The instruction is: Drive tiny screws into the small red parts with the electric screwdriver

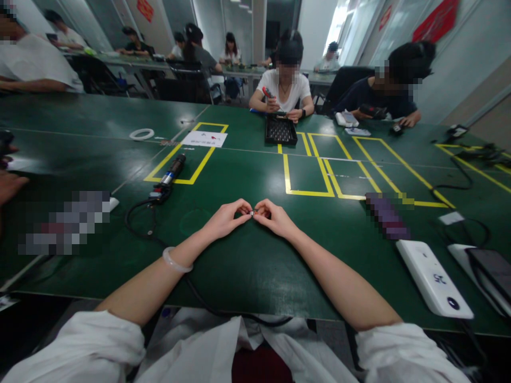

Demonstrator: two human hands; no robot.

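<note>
My left hand (230, 218) and my right hand (273, 217) meet fingertip to fingertip just above the green table (247, 266). Between the two pinches is a tiny shiny metallic part (252, 213), too small to name. Both hands are closed, thumb against forefinger, and each appears to grip one side of it. A pale bangle (176, 260) circles my left wrist. Up and to the left of my hands lies a corded electric screwdriver (171, 173) with a dark and blue body, its black cable running back toward me.
Yellow tape rectangles (309, 192) mark the table. A white power bank (435, 279) and a phone (387, 215) lie at right. Farther off are a tape roll (141, 134), a paper sheet (205, 139) and a black tray (281, 131). A person opposite holds a red-handled tool (268, 93).
</note>
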